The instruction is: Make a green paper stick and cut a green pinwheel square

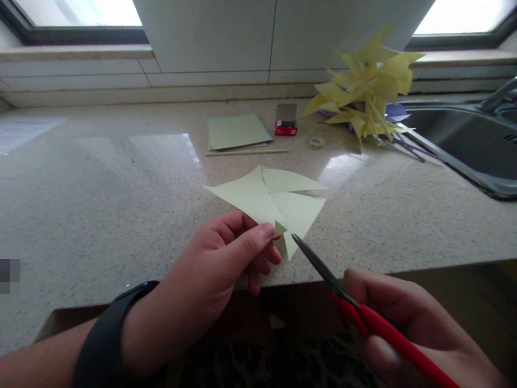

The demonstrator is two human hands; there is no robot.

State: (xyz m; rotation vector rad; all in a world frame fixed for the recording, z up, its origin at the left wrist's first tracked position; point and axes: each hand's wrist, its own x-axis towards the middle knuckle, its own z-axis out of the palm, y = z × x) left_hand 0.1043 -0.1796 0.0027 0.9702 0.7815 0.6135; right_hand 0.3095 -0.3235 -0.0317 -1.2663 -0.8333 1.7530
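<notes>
A pale yellow paper square (254, 194) with slits cut in from its corners is pinched near its front edge between the thumb and fingers of my left hand (238, 248). One small corner flap is bent up beside the thumb. My right hand (407, 312) grips red-handled scissors (323, 269), whose blades look closed and point at the paper's front corner. The tips are close to the paper; whether they touch it I cannot tell. Part of my left fingers is hidden under the sheet.
Behind the paper lie a stack of coloured paper (240, 131), a thin stick (246, 152), a small red box (286, 121) and a tape roll (315, 141). Several yellow paper pinwheels (359, 89) are heaped by the metal sink (476, 145). The counter's front edge (404, 268) runs below my hands.
</notes>
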